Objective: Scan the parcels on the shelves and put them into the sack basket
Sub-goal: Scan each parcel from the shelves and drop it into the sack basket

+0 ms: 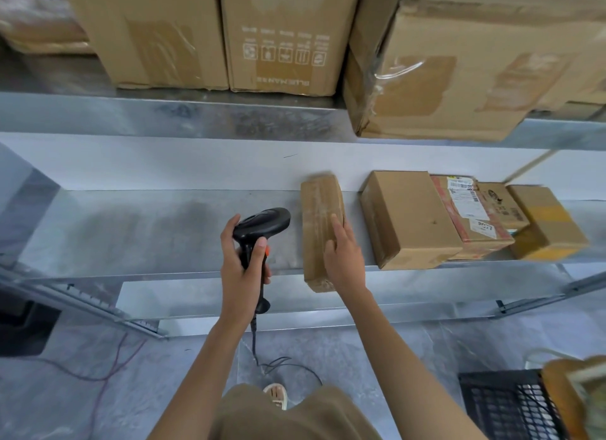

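A tan garment (295, 416) fills the bottom edge, with a sandalled foot (276, 395) on the grey floor (377, 357) just beyond it. At the lower right stands a black mesh basket (501, 407) with brown sacking (564, 397) draped on its right side. The left hand (239, 259) is wrapped round the grip of a black scanner (262, 224), thumb by its orange trigger; the scanner's cable (262, 357) trails down to the floor. The scanner head points toward the shelf (147, 229). Just to its right, the right hand (344, 252) rests on a narrow taped parcel (319, 216), fingers laid along its top and right edge, the thumb curled on its near face; the parcel lies on the shelf with its near end over the front lip. Further right on the same shelf sit a plain box (406, 216), a labelled box (469, 210) touching it, and two more boxes (547, 223) beyond. Large cartons (278, 36) stand on the shelf above.
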